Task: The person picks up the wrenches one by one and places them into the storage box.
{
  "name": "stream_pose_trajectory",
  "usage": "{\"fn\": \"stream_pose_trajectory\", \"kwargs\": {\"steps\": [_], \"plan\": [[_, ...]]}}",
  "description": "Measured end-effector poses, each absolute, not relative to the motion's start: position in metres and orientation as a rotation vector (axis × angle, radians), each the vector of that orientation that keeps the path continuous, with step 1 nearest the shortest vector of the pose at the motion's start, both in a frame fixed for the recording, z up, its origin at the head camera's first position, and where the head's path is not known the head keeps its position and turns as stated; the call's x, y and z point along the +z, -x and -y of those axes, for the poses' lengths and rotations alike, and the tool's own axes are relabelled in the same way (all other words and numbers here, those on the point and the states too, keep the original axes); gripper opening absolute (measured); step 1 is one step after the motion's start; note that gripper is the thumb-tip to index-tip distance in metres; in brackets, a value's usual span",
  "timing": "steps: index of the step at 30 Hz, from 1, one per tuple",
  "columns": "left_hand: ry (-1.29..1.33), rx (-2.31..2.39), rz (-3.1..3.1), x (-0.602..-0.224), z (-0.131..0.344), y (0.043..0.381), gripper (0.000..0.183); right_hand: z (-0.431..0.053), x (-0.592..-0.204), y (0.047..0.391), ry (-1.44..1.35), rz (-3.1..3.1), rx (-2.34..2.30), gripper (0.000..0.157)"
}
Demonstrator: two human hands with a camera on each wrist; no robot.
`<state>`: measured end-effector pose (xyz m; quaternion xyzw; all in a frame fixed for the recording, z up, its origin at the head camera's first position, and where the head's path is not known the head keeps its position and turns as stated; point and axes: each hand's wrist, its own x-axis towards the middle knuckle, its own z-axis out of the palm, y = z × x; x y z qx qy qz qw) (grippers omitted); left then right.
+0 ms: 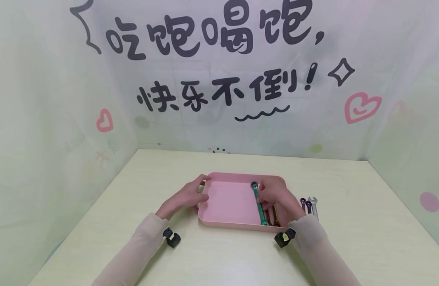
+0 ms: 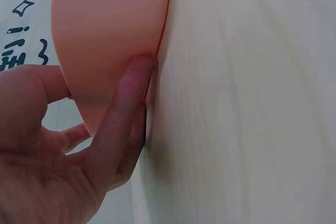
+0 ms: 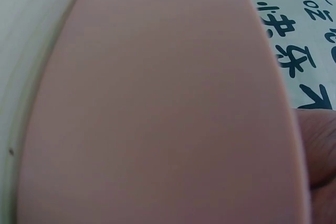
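A shallow pink tray (image 1: 226, 200) lies on the table. My left hand (image 1: 191, 194) grips its left side, with the thumb over the rim and fingers against the outside; the left wrist view shows fingers low along the tray's wall (image 2: 113, 30). Inside the tray's right part, my right hand (image 1: 274, 190) holds a green ratcheting wrench (image 1: 259, 204), whose lower end is at the near wall. Two bronze-coloured wrenches (image 1: 276, 218) lie beside it, partly hidden under this hand. In the right wrist view the tray's wall (image 3: 157, 98) covers most of the right hand (image 3: 320, 150).
Right of the tray, two purple wrenches (image 1: 308, 206) and a silver wrench (image 1: 314, 204) lie on the table (image 1: 366, 238), partly covered by the right forearm. A printed cloth backdrop (image 1: 212, 131) stands behind and along both sides.
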<state>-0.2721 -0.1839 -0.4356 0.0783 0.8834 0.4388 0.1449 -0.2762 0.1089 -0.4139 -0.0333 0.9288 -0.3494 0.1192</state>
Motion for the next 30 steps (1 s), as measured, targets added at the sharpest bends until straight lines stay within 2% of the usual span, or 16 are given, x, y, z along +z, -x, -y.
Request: {"fn": "stream_pose_trajectory", "kwargs": {"steps": [6, 21, 30], "plan": [[-0.223, 1.265, -2.55, -0.436, 0.185, 0.271, 0.07, -0.113, -0.409, 0.278, 0.161, -2.707, -1.019, 0.006], [-0.236, 1.255, -2.551, -0.435, 0.183, 0.271, 0.068, -0.132, -0.375, 0.277, 0.283, -2.709, -1.154, 0.02], [-0.226, 1.251, -2.558, -0.435, 0.183, 0.27, 0.068, -0.146, -0.362, 0.273, 0.358, -2.731, -1.2, 0.021]]}}
